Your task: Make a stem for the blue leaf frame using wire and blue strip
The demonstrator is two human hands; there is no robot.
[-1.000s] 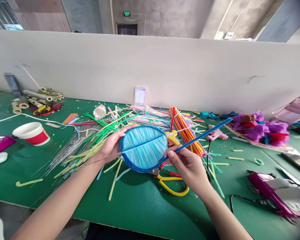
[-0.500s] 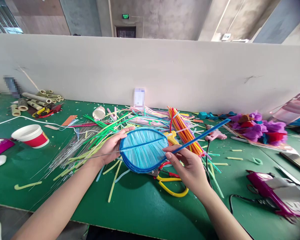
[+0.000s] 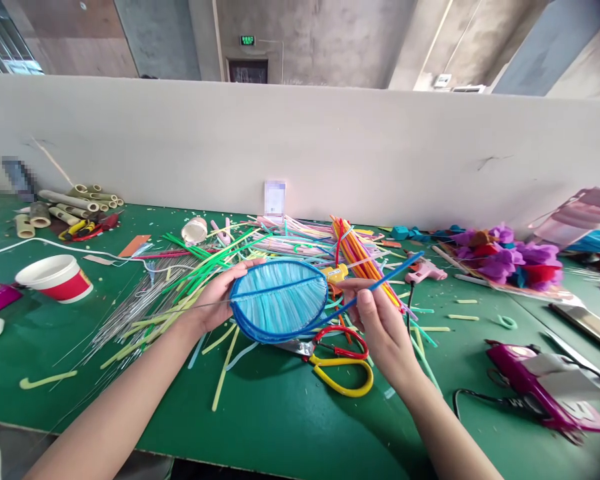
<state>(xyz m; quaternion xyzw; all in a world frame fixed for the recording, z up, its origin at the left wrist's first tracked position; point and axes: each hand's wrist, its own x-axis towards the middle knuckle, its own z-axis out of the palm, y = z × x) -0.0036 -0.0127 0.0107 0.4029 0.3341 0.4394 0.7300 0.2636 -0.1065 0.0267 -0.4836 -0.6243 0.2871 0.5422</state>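
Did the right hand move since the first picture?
Yes. The right hand has moved to the right, judged against the scissors lying on the green table; their red handle shows more fully now.

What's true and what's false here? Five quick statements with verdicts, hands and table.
1. The left hand holds the blue oval piece at its edge. True.
2. The right hand holds a glue gun. False: it holds a blue strip; the glue gun lies on the table.
3. The scissors have one red and one yellow handle. True.
4. The paper cup is plain green. False: it is white with a red band.
5. The orange bundle lies right of the oval piece in the picture. True.
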